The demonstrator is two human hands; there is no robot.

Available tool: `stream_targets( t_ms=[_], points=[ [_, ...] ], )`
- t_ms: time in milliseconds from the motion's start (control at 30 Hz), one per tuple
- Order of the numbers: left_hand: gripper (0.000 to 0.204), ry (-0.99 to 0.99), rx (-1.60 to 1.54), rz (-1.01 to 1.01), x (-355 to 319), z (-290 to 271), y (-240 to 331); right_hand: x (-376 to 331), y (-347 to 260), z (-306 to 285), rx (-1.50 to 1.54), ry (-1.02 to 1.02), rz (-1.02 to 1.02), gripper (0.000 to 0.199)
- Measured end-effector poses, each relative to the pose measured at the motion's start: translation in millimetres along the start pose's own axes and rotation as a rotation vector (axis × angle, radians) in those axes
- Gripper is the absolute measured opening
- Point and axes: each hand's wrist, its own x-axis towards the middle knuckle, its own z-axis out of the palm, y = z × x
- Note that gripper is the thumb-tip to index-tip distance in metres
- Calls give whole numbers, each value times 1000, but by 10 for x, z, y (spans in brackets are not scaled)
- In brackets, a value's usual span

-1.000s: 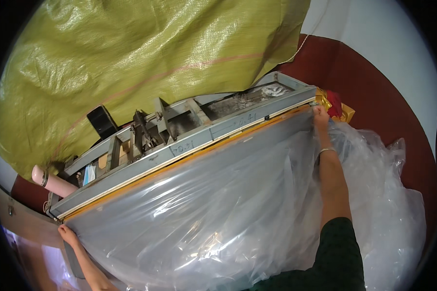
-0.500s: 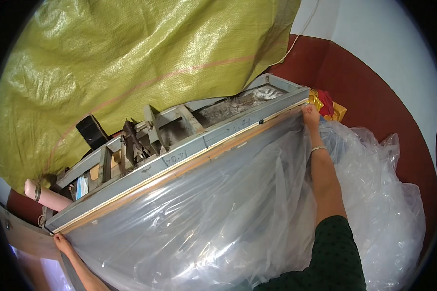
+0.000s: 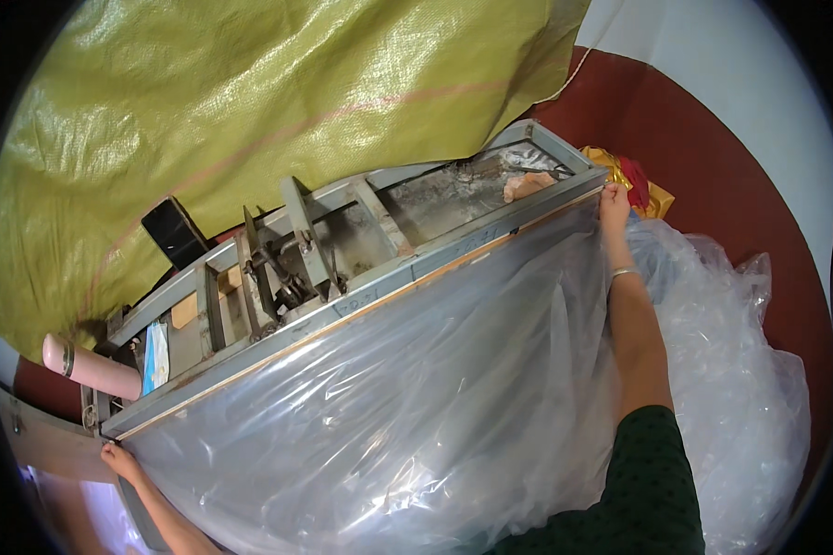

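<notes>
A wide sheet of clear plastic film (image 3: 389, 398) is stretched along the near edge of a long grey metal frame (image 3: 278, 338). My right hand (image 3: 614, 208) is closed on the film's upper edge at the frame's far right corner. At the near left corner my left hand (image 3: 120, 460) is pinched on the film's other end, close to the metal. A thin pale wooden strip (image 3: 342, 321) runs along the frame's edge between my hands. More film (image 3: 731, 370) lies bunched to the right of my right arm.
A yellow woven sheet (image 3: 324, 102) covers what lies behind the frame, with a black phone (image 3: 174, 233) on it. A pink bottle (image 3: 91, 366) and a blue-and-white packet (image 3: 155, 356) lie at the left end. Metal crossbars (image 3: 310, 240) span the frame. Gold and red wrapping (image 3: 652, 190) sits beyond the right corner.
The film's edge now lies higher against the frame, so less of the wooden strip shows. Both hands keep their grip at the two ends. The view has shifted slightly, showing more of the frame's inside.
</notes>
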Motion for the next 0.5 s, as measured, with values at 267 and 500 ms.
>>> stream_targets(
  t_ms=[267, 500],
  points=[
    [24, -146, -169, -154, -14, 112, 237, 48, -282, -486, 8, -144, -103, 17],
    [29, -547, -752, -231, -290, -605, 408, -600, -1279, -1871, -199, -786, -302, 18]
  ],
)
